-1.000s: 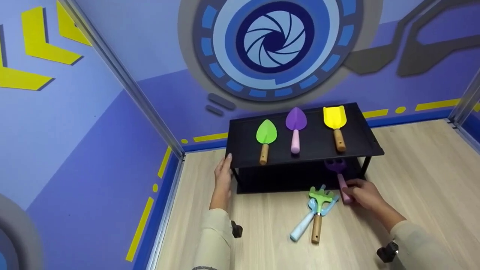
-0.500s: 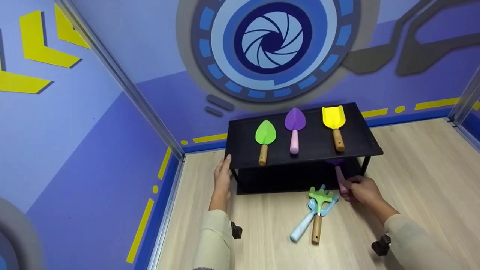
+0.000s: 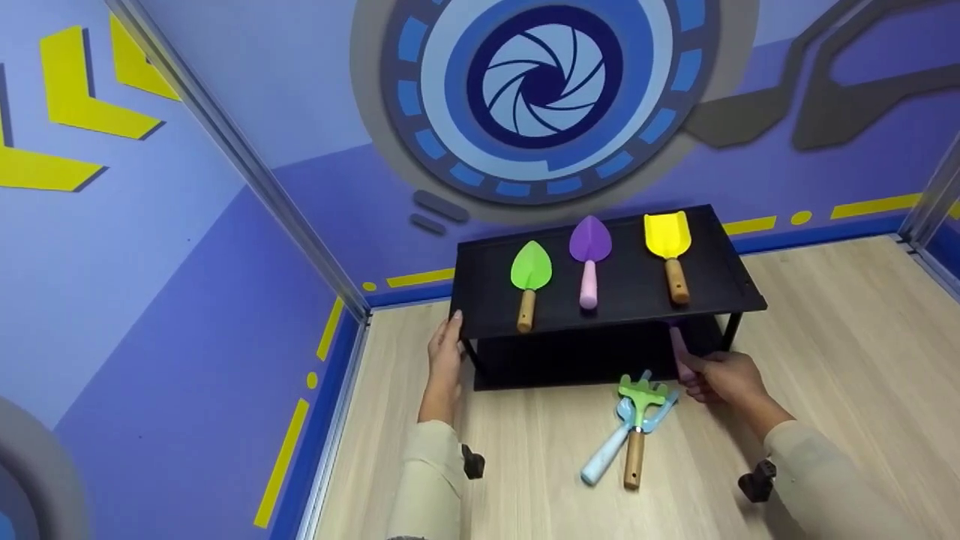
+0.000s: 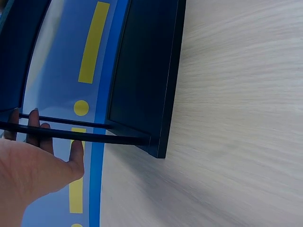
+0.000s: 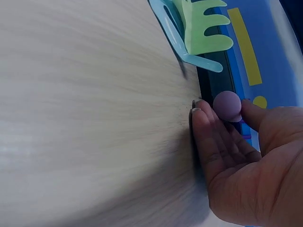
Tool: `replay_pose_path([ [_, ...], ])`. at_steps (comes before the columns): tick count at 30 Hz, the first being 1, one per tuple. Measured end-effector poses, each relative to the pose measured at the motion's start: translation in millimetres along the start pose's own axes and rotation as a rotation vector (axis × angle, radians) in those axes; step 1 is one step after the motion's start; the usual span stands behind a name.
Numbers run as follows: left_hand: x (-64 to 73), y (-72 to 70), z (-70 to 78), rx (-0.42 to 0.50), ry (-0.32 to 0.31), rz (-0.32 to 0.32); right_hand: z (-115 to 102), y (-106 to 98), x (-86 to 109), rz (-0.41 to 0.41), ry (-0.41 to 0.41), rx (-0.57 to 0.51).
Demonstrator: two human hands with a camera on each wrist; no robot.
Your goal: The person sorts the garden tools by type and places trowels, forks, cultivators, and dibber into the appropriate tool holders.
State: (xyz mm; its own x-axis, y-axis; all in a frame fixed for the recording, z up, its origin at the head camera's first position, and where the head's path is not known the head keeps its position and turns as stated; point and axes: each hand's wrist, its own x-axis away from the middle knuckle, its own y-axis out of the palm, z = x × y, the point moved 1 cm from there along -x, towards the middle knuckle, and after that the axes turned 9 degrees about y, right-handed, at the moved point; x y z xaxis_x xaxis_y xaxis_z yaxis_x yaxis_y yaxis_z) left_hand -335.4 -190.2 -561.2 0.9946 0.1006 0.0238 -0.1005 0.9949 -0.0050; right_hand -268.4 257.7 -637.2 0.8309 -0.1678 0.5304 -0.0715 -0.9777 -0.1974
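Note:
My left hand (image 3: pixel 446 349) rests against the left end of a black two-tier rack (image 3: pixel 487 285); in the left wrist view its fingers lie behind a thin post (image 4: pixel 94 136), loosely extended. With thumb and fingers, my right hand (image 3: pixel 731 376) holds the pink handle (image 3: pixel 681 356) of a purple hand fork at the right of the lower shelf. The fork's head is mostly hidden under the upper shelf. The handle's rounded end (image 5: pixel 227 106) shows in the right wrist view. A green hand rake (image 3: pixel 641 397) lies across a light-blue hand fork (image 3: pixel 604 455) on the wooden surface before the rack.
On the upper shelf lie a green trowel (image 3: pixel 531 266), a purple trowel (image 3: pixel 590 240) and a yellow shovel (image 3: pixel 667 236), handles toward me. A blue-purple wall (image 3: pixel 322 195) stands behind the rack, another panel (image 3: pixel 150 337) at the left.
My right hand has moved forward and slightly left, sliding the purple hand fork deeper under the upper shelf, so its head is now mostly hidden. The left hand has stayed in place.

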Motion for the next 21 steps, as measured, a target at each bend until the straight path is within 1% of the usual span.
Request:
replay_pose_path([
  [4,0.4,-0.2,0.3,-0.003,-0.020,0.008,0,0,-4.1,-0.013,0.037,-0.044],
  [7,-0.1,0.0,0.1,-0.001,-0.016,0.011,0,-1,-6.7,-0.024,0.053,-0.069],
  [13,-1.9,0.4,-0.8,0.015,0.010,0.011,4,-3,-13.1,-0.031,0.061,-0.043],
  [21,-2.8,1.4,-0.6,0.015,-0.010,0.018,8,-6,-16.5,-0.038,0.042,-0.032],
])
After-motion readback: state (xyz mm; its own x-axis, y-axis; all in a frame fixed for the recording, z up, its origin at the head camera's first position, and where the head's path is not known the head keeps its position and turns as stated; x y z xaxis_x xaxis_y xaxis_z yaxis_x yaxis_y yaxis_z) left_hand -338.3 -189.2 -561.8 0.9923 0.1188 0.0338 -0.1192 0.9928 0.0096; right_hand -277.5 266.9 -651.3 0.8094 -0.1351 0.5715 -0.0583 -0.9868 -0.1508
